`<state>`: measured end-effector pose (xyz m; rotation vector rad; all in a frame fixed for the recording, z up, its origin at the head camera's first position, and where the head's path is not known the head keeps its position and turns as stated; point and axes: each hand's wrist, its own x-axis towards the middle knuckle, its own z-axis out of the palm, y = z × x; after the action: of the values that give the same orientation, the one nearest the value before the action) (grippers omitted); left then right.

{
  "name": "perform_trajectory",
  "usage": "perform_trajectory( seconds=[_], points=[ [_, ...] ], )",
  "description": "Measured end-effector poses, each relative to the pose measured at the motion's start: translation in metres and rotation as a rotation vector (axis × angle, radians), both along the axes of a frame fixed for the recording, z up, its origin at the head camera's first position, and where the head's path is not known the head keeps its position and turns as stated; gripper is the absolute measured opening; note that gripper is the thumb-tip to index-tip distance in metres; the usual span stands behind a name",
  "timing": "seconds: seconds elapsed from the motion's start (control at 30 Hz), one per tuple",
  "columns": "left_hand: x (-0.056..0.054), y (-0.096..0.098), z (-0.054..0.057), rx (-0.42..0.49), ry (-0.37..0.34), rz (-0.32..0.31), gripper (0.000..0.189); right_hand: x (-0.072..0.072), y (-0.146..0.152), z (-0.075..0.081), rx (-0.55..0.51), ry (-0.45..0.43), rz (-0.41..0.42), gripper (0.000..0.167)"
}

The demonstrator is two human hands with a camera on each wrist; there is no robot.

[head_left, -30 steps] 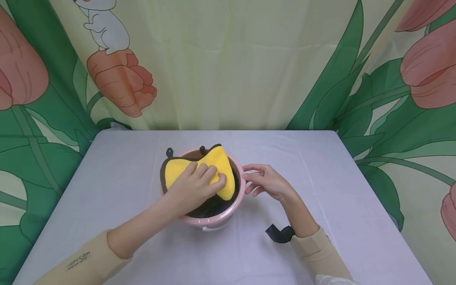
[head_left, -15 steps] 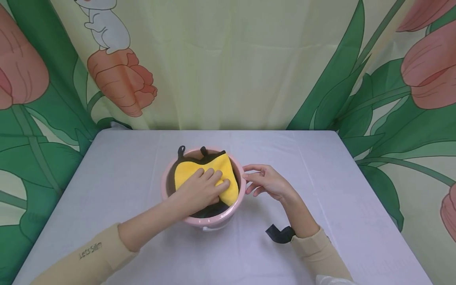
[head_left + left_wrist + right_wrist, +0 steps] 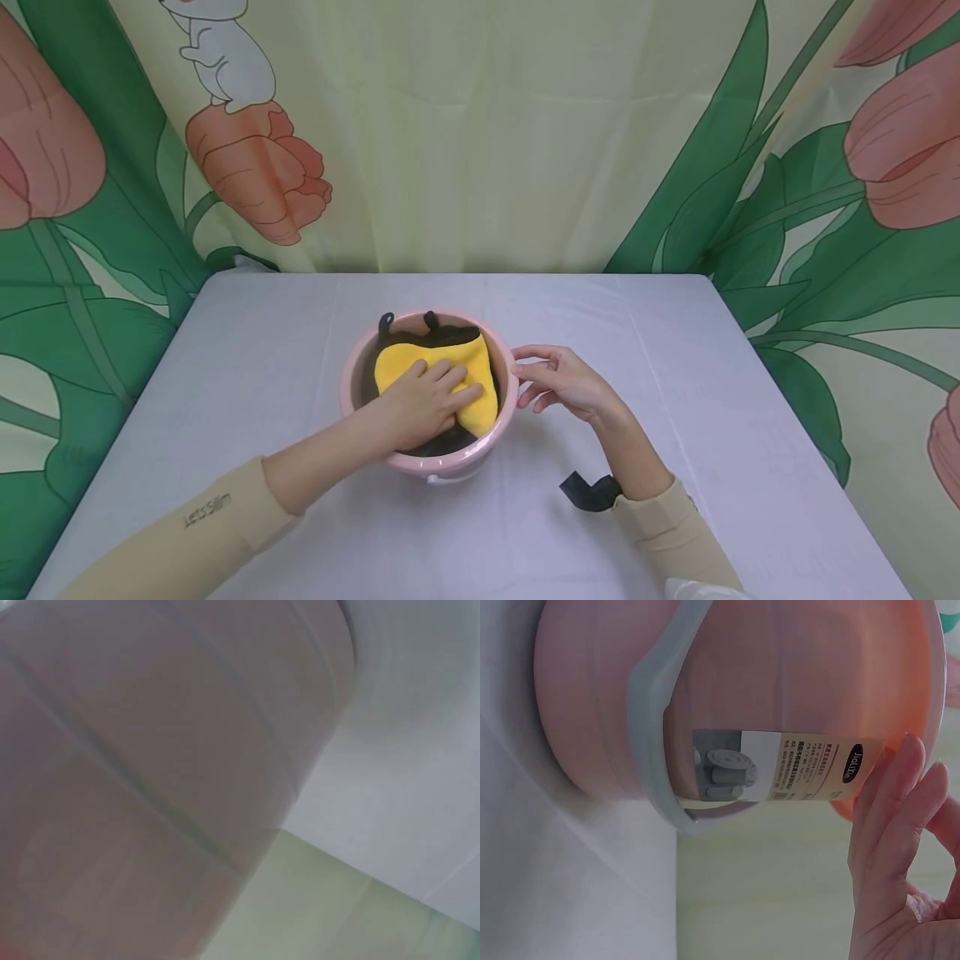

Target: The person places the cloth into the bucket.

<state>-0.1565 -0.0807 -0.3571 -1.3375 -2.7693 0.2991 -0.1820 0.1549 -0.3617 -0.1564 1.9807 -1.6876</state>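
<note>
In the head view a pink plastic bucket (image 3: 352,379) stands upright on the table. Inside it lies a yellow cleaning cloth (image 3: 390,364) with dark trim, bunched up, and two dark hanging loops (image 3: 386,323) stick up at the far rim. My left hand (image 3: 423,406) reaches in over the near-left rim, its fingers resting spread on the yellow cloth. Fairly straight fingers of my right hand (image 3: 562,379) touch the bucket's right side at the rim. The right wrist view has this right hand (image 3: 900,855) beside the rim; the left wrist view holds only the bucket wall (image 3: 172,735).
A pale cloth covers the table (image 3: 637,333). The bucket's pale handle (image 3: 450,478) hangs down at the front, and a paper label (image 3: 802,766) is on its side. A black strap (image 3: 591,492) sticks out by the right sleeve. Behind hangs a printed curtain (image 3: 487,133).
My left hand has moved right and down, pushing the yellow cloth from over the left rim into the bucket; its fingers have spread. My right hand has stayed at the rim.
</note>
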Motion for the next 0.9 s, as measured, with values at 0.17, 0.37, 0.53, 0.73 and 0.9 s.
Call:
perform_trajectory(
  seconds=[0.17,0.37,0.53,0.73,0.9],
  points=[
    [-0.001,0.000,0.001,-0.046,-0.167,0.065,0.042,0.000,-0.001,0.001,0.006,0.003,0.005,0.049],
    [-0.002,-0.001,0.002,-0.042,-0.236,0.084,0.044,0.000,-0.003,0.003,0.008,0.011,0.014,0.048],
    [-0.003,-0.003,0.000,-0.038,-0.220,0.079,0.043,-0.002,-0.002,0.002,0.010,0.014,0.033,0.046],
    [-0.001,-0.009,0.000,0.061,-0.182,0.053,0.042,-0.005,0.001,0.001,0.054,0.063,0.083,0.046],
    [-0.001,-0.021,0.008,0.199,-0.171,0.065,0.046,-0.008,0.008,0.006,0.160,0.271,0.104,0.038]
  ],
)
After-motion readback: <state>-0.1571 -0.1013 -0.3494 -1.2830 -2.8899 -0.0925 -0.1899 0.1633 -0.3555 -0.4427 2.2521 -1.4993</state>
